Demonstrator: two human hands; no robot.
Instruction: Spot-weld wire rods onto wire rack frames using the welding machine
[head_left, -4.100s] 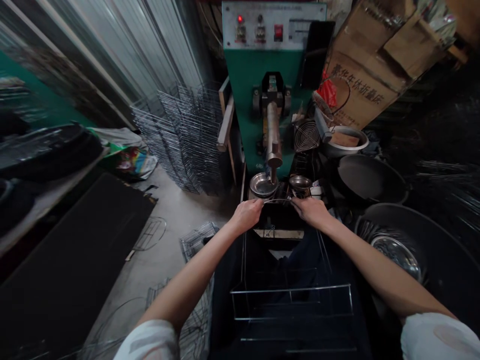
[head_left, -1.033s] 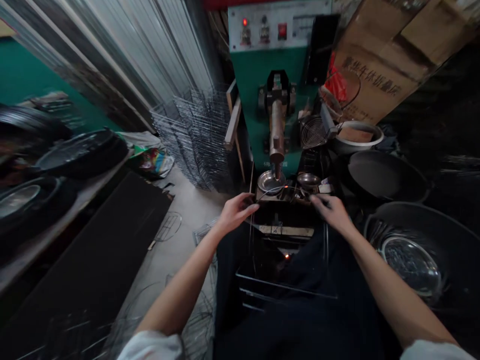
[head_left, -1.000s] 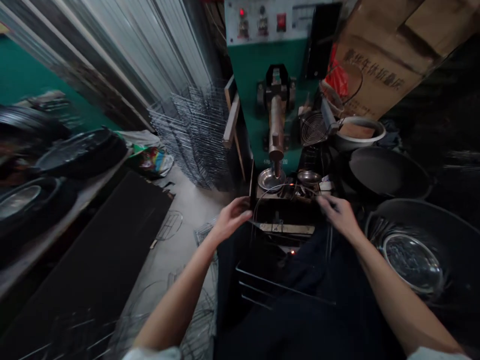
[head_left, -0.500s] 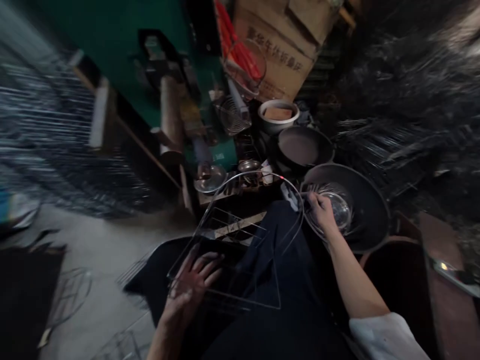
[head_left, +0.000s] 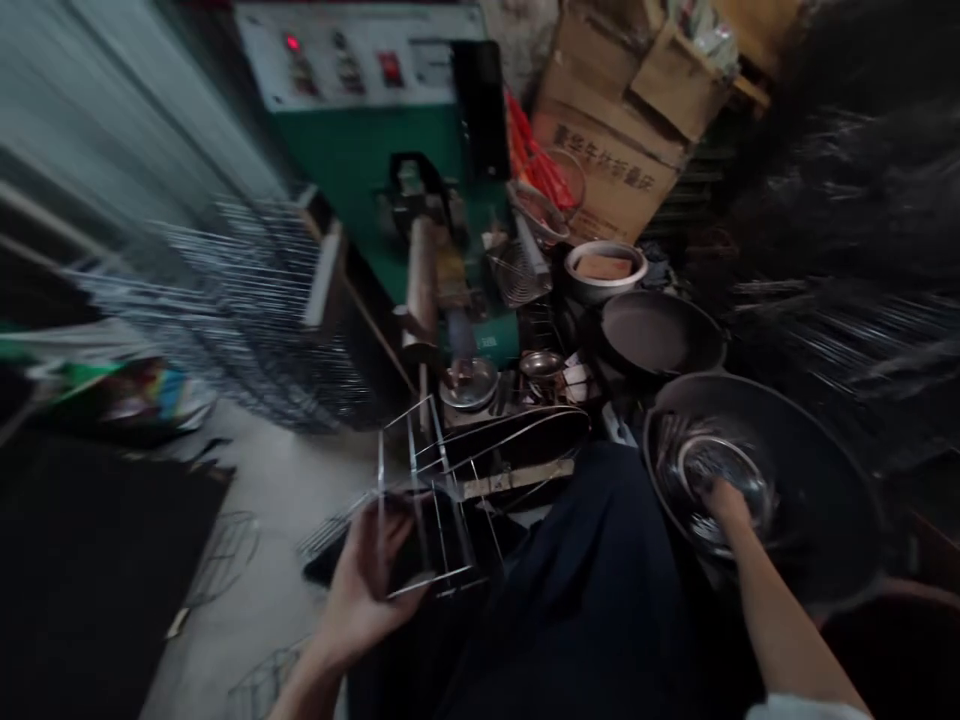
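Note:
My left hand [head_left: 366, 590] grips the near corner of a thin metal wire frame [head_left: 444, 480], its thumb under the lower wire. The frame has several parallel bars and a rounded loop that stretches to the right over the dark trousers. On the right, my right hand [head_left: 727, 503] reaches into a clear or shiny round bowl [head_left: 763, 482]. This bowl sits in a wide dark pan [head_left: 817, 500], with shiny thin pieces around it. The right fingertips are blurred and hidden in the bowl, so what they hold cannot be seen.
Ahead stands a green machine [head_left: 337, 160] with a switch panel [head_left: 360, 60]. Wire racks [head_left: 247, 300] are stacked to its left. A second dark pan [head_left: 660, 335], a white bowl [head_left: 606, 285] and a cardboard box [head_left: 607, 150] lie beyond. More wire frames [head_left: 229, 555] are on the floor.
The wire frame has tilted up and turned, and my left hand has gone from resting open on it to gripping it. My right hand has left the loop and moved into the bowl. The view has shifted left.

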